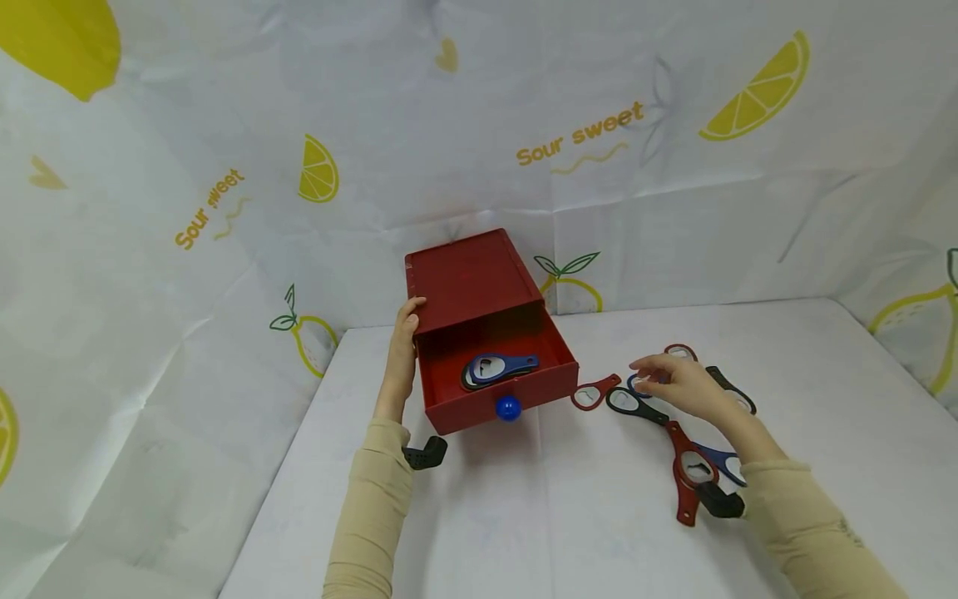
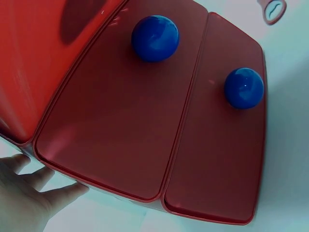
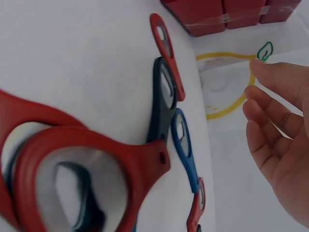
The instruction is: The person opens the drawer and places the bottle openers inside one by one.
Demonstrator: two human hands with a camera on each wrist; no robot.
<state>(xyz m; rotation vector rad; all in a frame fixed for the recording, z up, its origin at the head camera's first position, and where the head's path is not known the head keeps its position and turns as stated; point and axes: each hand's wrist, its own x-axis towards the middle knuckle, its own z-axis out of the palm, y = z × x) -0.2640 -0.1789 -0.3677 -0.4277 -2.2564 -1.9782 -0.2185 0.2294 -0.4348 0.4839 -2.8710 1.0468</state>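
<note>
Right wrist view: right hand point(image 3: 292, 159), empty, fingers loosely bent, hangs near blue bottle opener point(image 3: 189, 159), handle pointing away from red drawer unit point(image 3: 207, 14).

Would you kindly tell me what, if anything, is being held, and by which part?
Nothing: the left hand merely touches the red rectangular drawer box at its left side; the right hand is empty.

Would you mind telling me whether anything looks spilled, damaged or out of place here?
Nothing looks spilled or damaged. The main untidy spot is right of the red cabinet: loose bottle openers lie at mixed angles, some overlapping, while others sit in the open top drawer.
</note>
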